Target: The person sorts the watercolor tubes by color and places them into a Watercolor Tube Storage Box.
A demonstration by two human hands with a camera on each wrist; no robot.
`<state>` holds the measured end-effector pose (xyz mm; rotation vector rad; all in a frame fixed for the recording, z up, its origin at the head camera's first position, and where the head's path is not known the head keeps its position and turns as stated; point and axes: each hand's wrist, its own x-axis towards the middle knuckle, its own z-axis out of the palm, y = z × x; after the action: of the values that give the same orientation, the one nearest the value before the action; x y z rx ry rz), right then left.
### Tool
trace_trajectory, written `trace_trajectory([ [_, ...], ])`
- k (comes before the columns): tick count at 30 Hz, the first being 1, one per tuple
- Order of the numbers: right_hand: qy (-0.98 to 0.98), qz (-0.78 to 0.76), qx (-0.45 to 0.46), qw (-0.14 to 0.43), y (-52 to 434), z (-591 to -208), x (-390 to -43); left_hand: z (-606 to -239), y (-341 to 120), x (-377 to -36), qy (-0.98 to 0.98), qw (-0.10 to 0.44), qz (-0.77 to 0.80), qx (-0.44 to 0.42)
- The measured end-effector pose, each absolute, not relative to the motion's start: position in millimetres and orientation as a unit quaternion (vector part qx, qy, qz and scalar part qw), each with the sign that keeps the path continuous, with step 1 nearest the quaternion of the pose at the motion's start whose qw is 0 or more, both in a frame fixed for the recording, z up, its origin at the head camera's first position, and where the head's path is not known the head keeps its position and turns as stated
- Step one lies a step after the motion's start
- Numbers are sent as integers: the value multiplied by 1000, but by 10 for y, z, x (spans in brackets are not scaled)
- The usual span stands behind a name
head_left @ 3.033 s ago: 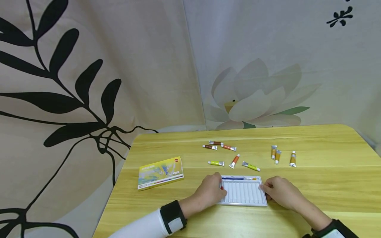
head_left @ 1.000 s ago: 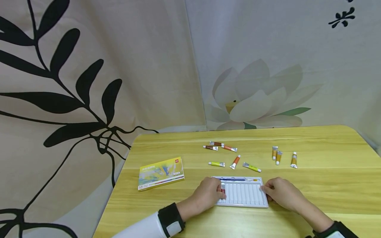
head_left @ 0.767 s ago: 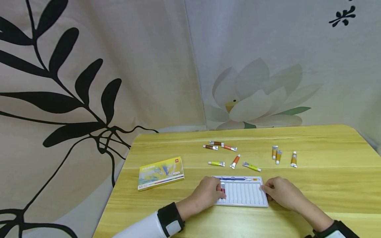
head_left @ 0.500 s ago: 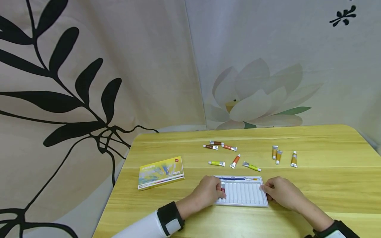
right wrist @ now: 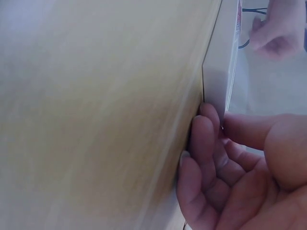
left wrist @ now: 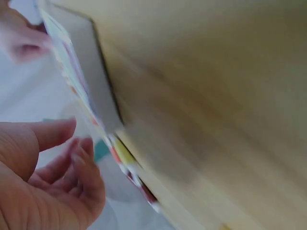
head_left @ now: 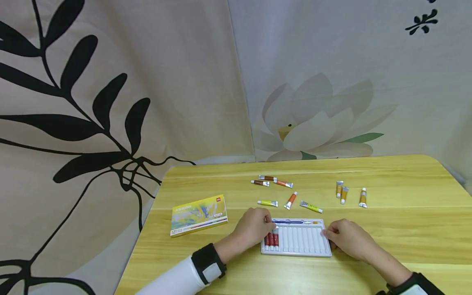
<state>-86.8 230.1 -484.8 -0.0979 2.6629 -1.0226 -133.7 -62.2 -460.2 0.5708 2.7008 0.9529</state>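
Wooden table [head_left: 387,229] carries nine loose paint tubes [head_left: 290,200] toward its far edge; at the near edge three red tubes [head_left: 271,239] already lie in the white tray [head_left: 304,241], whose right end the right hand [head_left: 344,237] pinches, while the left hand [head_left: 254,227] hovers with fingers relaxed and apart.

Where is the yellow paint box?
In the head view the yellow paint box lies flat on the table, at its left side, left of the left hand and white tray.

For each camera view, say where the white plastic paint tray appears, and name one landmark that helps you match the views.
Head: white tray lies low at centre, between both hands.
Left wrist: its edge runs from upper left, blurred, seen edge-on.
Right wrist: its end stands at upper right, above the right hand's fingers.
Shared landmark: the yellow wooden table.
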Motion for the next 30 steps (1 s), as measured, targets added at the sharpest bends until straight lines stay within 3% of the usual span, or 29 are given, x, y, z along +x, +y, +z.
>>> trace_trajectory([
  [6, 922, -357, -31, 147, 2299, -4840, -871, -4675, -645, -1658, 944, 4, 221, 244],
  [10, 921, -359, -29, 150, 2294, -4831, -869, -4741, -591, -1821, 949, -17, 148, 278],
  [19, 922, -357, -34, 147, 2286, -4834, -862, -4799, -500, -1941, 955, -1, 89, 284],
  [30, 924, -352, -27, 148, 2293, -4834, -866, -4741, -556, -1935, 943, 72, 267, 186],
])
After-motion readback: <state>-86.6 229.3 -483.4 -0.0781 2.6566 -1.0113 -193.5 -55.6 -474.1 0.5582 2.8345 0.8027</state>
